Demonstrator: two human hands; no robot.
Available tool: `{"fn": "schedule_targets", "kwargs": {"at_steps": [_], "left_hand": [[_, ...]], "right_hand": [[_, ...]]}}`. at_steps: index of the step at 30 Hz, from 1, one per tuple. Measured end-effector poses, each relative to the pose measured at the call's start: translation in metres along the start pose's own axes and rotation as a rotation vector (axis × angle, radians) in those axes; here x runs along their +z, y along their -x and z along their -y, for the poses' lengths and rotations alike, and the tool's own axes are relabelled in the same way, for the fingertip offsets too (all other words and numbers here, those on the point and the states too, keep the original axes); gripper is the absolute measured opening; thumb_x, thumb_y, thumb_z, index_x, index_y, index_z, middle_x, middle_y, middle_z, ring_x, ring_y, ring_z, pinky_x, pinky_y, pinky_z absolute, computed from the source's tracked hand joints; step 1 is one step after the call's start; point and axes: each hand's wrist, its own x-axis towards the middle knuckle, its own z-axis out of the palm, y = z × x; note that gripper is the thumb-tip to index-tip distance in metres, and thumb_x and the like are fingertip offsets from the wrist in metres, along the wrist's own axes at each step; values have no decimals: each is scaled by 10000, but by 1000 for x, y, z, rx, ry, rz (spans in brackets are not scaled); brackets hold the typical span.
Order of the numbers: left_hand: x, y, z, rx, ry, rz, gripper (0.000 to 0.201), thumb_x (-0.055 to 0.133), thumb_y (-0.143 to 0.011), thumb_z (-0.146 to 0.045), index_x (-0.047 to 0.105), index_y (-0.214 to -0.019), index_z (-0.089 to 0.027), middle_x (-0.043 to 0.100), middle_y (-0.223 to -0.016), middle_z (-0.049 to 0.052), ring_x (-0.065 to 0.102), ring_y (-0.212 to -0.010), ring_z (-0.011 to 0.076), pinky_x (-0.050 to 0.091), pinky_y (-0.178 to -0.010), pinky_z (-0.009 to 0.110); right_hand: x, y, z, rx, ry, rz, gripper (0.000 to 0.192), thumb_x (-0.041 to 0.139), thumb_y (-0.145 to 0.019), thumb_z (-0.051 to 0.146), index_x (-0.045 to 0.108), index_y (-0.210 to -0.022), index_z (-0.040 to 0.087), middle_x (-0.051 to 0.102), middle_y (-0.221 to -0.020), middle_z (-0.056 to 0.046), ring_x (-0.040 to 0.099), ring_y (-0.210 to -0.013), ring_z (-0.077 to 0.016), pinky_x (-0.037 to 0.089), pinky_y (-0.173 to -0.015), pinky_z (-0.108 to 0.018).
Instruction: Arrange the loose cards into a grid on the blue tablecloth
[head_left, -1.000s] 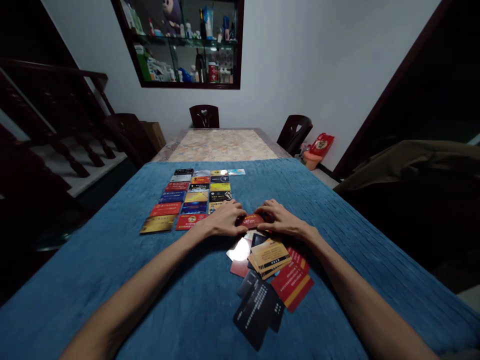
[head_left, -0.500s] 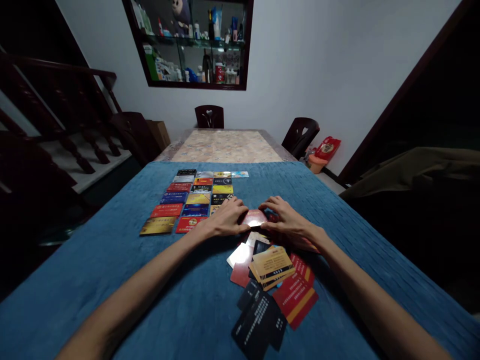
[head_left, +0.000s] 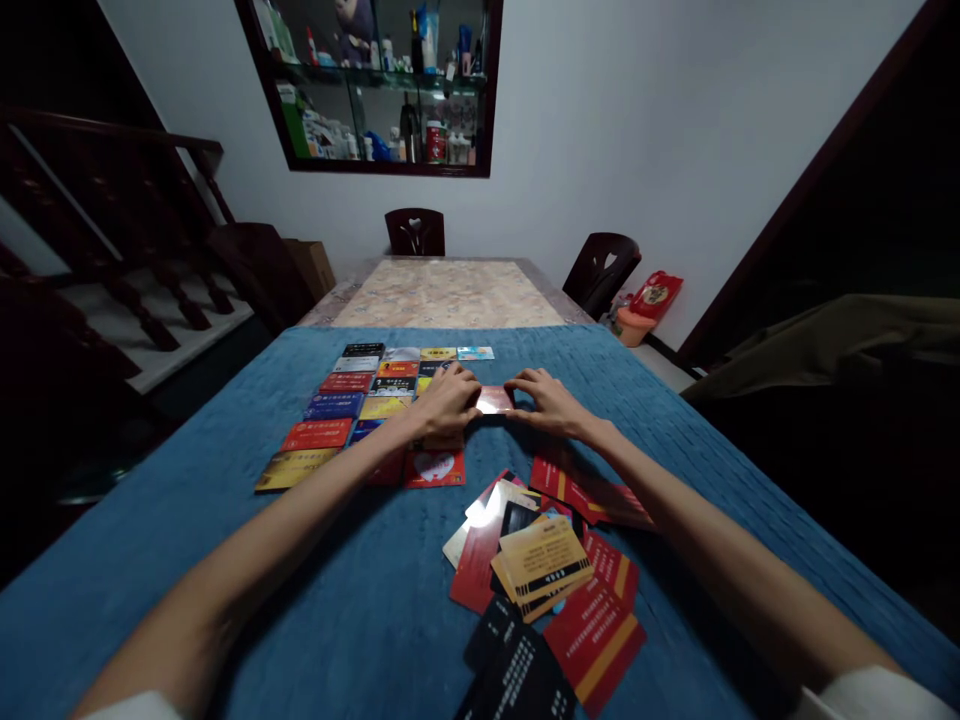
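My left hand [head_left: 448,398] and my right hand [head_left: 546,400] hold a shiny red card [head_left: 496,400] by its two ends, low over the blue cloth [head_left: 697,440]. The card sits just right of a grid of cards [head_left: 352,400] laid out in rows; my left hand covers part of that grid. A red card with a white heart [head_left: 435,467] lies at the grid's near end, below my left wrist. A loose heap of red, gold, black and white cards [head_left: 536,560] lies nearer to me, between my forearms.
The blue cloth covers the near table; a marble-patterned tabletop [head_left: 446,292] continues beyond it. Dark chairs [head_left: 415,232] stand at the far end and at the right [head_left: 600,270]. A stair railing [head_left: 112,220] runs on the left. A wall cabinet [head_left: 382,85] holds bottles.
Both hands carried the red card away from the loose heap, forward and slightly left, up to the right side of the grid. The heap now lies uncovered below my hands.
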Motion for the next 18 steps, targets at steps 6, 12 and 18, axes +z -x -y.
{"fn": "schedule_targets", "kwargs": {"at_steps": [6, 12, 18], "left_hand": [[7, -25, 26, -74, -10, 10, 186, 619, -843, -284, 704, -971, -179, 677, -1128, 103, 508, -1124, 320, 412, -923, 443], [14, -47, 45, -146, -15, 15, 194, 614, -821, -263, 725, -954, -177, 696, -1081, 104, 536, -1111, 317, 430, -910, 418], [25, -64, 57, -191, 10, 12, 236, 637, -792, -304, 730, -969, -178, 719, -1009, 86, 550, -1049, 288, 443, -894, 371]], "right_hand": [[12, -39, -23, 8, -32, -5, 467, 693, -841, 420, 622, -1263, 233, 613, -1223, -106, 552, -1102, -277, 444, -915, -384], [24, -69, -40, 32, -46, -5, 482, 728, -808, 421, 664, -1205, 156, 648, -1142, -124, 597, -1024, -261, 456, -884, -342], [29, -87, -55, 68, -53, 8, 444, 753, -771, 369, 699, -1157, 155, 680, -1102, -95, 614, -989, -241, 452, -860, -303]]}}
